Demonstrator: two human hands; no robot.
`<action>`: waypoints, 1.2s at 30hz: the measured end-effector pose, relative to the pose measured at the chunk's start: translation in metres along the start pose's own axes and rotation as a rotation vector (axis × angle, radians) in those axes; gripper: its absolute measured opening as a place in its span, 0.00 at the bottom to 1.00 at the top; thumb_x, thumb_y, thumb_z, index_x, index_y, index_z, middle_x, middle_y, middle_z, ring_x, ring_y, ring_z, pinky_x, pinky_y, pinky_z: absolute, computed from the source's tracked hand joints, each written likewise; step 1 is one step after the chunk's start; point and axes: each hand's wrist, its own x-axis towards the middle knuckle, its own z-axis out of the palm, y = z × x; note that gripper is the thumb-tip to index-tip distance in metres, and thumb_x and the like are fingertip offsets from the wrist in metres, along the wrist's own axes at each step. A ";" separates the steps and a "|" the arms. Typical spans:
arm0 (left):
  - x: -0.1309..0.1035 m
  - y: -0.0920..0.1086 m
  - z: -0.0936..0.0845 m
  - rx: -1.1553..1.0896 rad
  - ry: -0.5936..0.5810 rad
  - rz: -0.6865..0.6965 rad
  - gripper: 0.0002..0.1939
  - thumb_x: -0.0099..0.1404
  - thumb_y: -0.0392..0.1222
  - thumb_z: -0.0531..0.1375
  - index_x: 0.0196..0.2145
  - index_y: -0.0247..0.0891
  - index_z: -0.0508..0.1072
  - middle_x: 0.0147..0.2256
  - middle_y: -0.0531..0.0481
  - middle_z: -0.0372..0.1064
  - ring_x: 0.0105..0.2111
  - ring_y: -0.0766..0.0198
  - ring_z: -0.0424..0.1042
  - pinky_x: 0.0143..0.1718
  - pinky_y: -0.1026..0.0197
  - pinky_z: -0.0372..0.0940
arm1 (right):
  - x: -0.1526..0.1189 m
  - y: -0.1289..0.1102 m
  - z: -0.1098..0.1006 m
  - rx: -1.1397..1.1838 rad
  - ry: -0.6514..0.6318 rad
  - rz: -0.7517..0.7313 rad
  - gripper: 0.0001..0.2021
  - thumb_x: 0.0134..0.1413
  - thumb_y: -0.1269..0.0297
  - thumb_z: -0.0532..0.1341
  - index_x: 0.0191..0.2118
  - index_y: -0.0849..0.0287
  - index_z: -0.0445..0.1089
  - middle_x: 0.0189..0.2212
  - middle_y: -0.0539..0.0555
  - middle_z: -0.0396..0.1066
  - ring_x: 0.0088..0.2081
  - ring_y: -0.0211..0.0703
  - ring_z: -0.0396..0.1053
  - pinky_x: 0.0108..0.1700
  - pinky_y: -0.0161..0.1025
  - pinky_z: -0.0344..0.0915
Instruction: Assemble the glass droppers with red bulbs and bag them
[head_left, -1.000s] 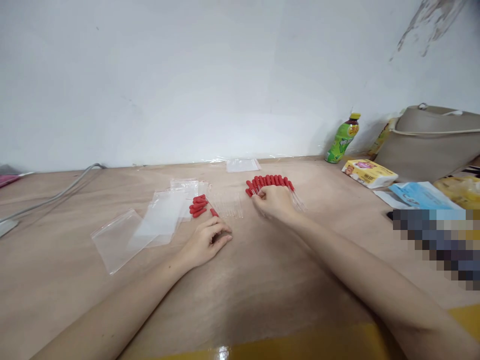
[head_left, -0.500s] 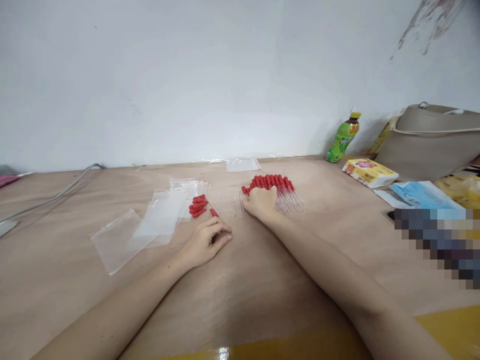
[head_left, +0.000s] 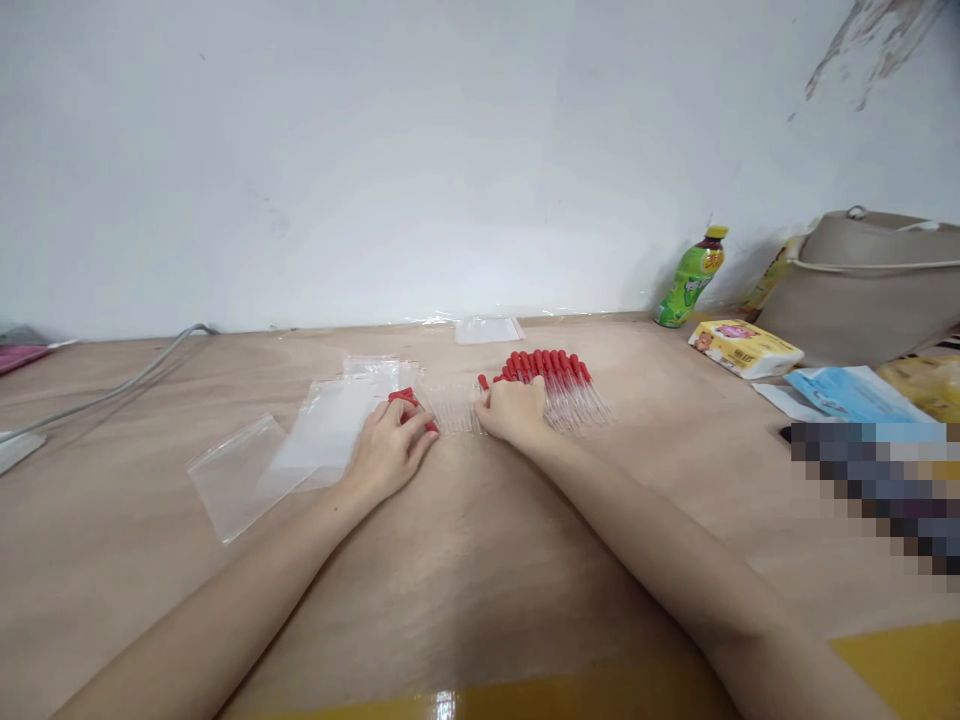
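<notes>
Several glass droppers with red bulbs [head_left: 551, 365] lie side by side, bulbs toward the wall. My right hand [head_left: 512, 410] is closed at their left end, its fingertips by a dropper whose red bulb [head_left: 483, 382] sticks up beyond them. To the left, bare glass tubes [head_left: 454, 408] lie in a row between my hands. My left hand [head_left: 390, 445] curls over a small pile of loose red bulbs [head_left: 403, 396], with one bulb at its fingertips. Clear zip bags [head_left: 322, 425] lie left of that hand, partly overlapping.
Another clear bag [head_left: 489, 330] lies by the wall. At the right are a green bottle [head_left: 686, 285], a yellow tissue pack [head_left: 742, 347], a blue packet [head_left: 851, 393] and a beige bag [head_left: 870, 300]. A grey cable [head_left: 142, 372] runs at the left.
My left hand has moved up and left onto the red bulbs, partly covering them. My right hand has shifted slightly left, and a red bulb now shows apart from the row.
</notes>
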 end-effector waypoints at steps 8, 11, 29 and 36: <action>0.000 0.001 0.001 0.007 -0.073 -0.011 0.11 0.63 0.46 0.53 0.36 0.37 0.70 0.33 0.46 0.62 0.37 0.58 0.61 0.39 0.57 0.60 | 0.003 -0.008 0.003 0.038 -0.044 0.052 0.13 0.48 0.60 0.52 0.29 0.62 0.71 0.29 0.60 0.72 0.32 0.47 0.68 0.41 0.46 0.47; -0.001 0.003 0.003 0.019 -0.090 -0.042 0.13 0.63 0.49 0.52 0.33 0.37 0.67 0.32 0.47 0.63 0.36 0.57 0.61 0.39 0.56 0.60 | 0.003 -0.008 0.002 0.070 -0.040 0.050 0.13 0.48 0.60 0.52 0.28 0.62 0.70 0.29 0.60 0.72 0.32 0.47 0.68 0.41 0.46 0.48; -0.011 0.041 -0.004 -0.341 -0.028 0.009 0.10 0.65 0.39 0.49 0.40 0.38 0.69 0.33 0.48 0.63 0.34 0.64 0.65 0.36 0.61 0.63 | -0.072 0.066 0.008 0.438 0.367 -0.507 0.10 0.58 0.67 0.50 0.43 0.59 0.65 0.31 0.54 0.71 0.31 0.39 0.66 0.39 0.39 0.53; -0.011 0.043 -0.001 -0.546 -0.102 -0.097 0.09 0.65 0.42 0.51 0.38 0.38 0.69 0.34 0.50 0.69 0.34 0.64 0.68 0.36 0.62 0.63 | -0.079 0.054 0.007 0.451 0.320 -0.630 0.09 0.57 0.66 0.51 0.37 0.58 0.67 0.32 0.53 0.72 0.33 0.37 0.66 0.45 0.42 0.51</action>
